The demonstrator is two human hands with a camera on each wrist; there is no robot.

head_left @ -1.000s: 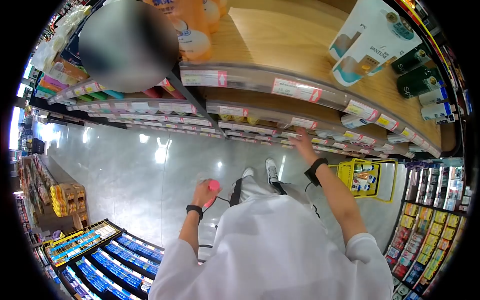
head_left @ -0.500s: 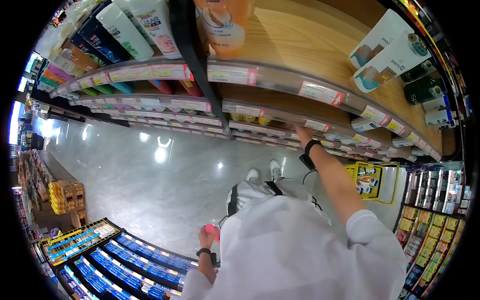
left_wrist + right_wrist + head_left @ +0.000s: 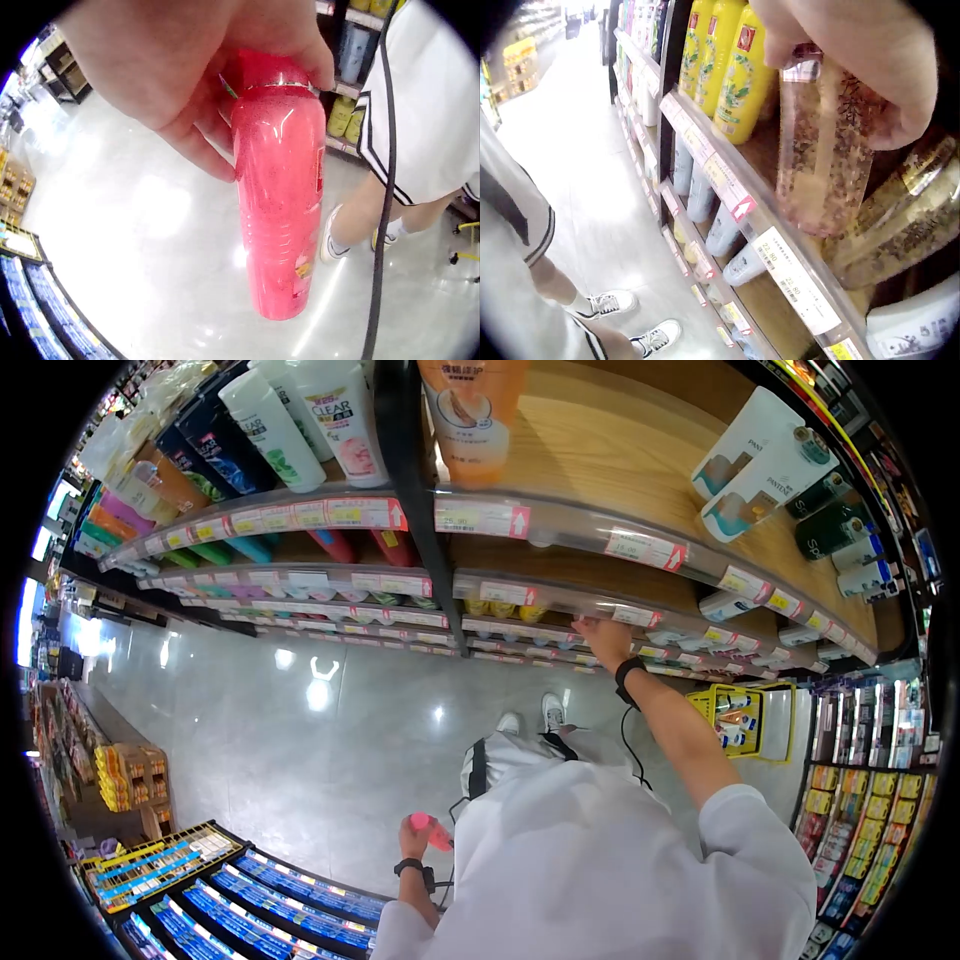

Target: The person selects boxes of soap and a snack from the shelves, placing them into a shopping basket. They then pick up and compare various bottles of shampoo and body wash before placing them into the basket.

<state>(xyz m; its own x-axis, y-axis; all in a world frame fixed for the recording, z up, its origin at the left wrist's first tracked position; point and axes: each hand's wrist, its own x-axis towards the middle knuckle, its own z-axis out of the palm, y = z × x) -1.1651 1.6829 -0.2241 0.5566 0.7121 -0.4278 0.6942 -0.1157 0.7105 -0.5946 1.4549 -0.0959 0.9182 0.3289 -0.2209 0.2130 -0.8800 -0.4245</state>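
My left hand [image 3: 413,840] hangs low beside the white shirt, its fingers round the top of a glossy pink bottle [image 3: 279,195]. The bottle points downward from the hand in the left wrist view. At the shelf front, my right hand [image 3: 605,640] grips the upper part of a clear bottle [image 3: 821,165] with brown and pinkish flecks inside. This bottle stands close behind the shelf's price-tag edge. A similar flecked bottle [image 3: 907,225] leans to its right, and yellow bottles [image 3: 742,75] stand upright to its left. The hand hides the bottle's top.
On the top shelf are an orange bottle [image 3: 468,420] and white Pantene bottles [image 3: 770,480]. A yellow basket [image 3: 708,710] holding several items stands on the floor to the right. Blue-packed display racks [image 3: 290,905] are behind at left. A black cable [image 3: 386,187] hangs near the left hand.
My right hand reached from above the shelf front into the shelf, then drew slightly back to its edge, gripping the flecked bottle. The left hand moved down towards my side with the pink bottle.
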